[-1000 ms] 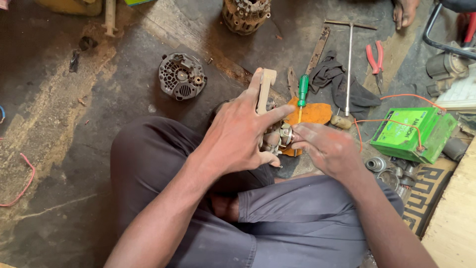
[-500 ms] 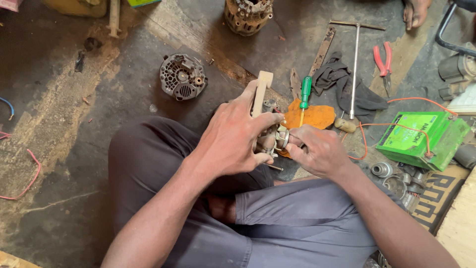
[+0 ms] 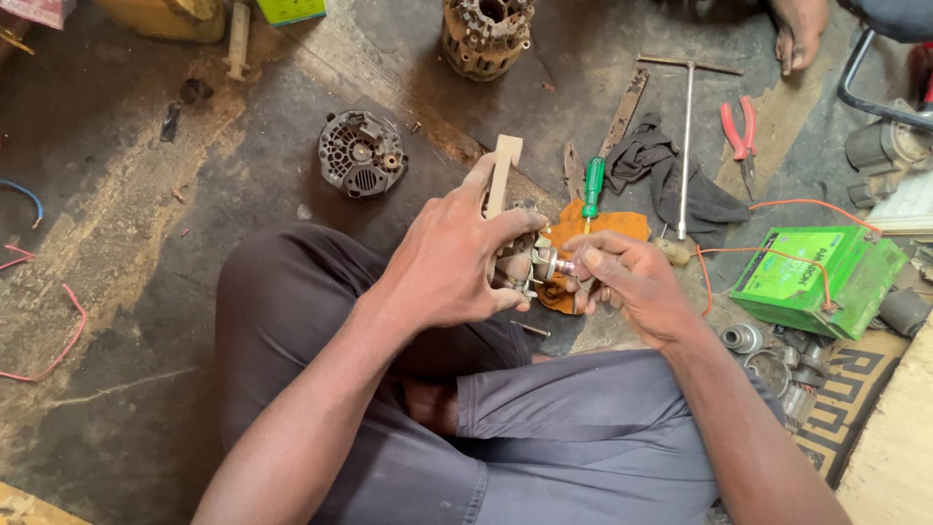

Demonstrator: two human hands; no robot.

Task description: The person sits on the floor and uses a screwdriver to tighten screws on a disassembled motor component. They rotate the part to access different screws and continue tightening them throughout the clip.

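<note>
Gripping small metal part (image 3: 530, 262) btwn both: left hand (image 3: 457, 258) wrapped round it, right hand (image 3: 627, 282) pinching its end.

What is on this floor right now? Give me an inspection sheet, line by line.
Surface: dark, stained floor, dusty at the left.
Job's things: small metal part held between both hands above the lap; pale wooden stick rising behind the left fingers.
Clutter: round metal housing, wound motor core, green-handled screwdriver, orange cloth, dark rag, T-handle tool, red pliers, loose metal rings.
Grips: left hand closed around the part; right hand pinching its end.
Cables: orange wire over the green battery; red and blue wires at the left.
Surroundings: another person's foot at the top right.
</note>
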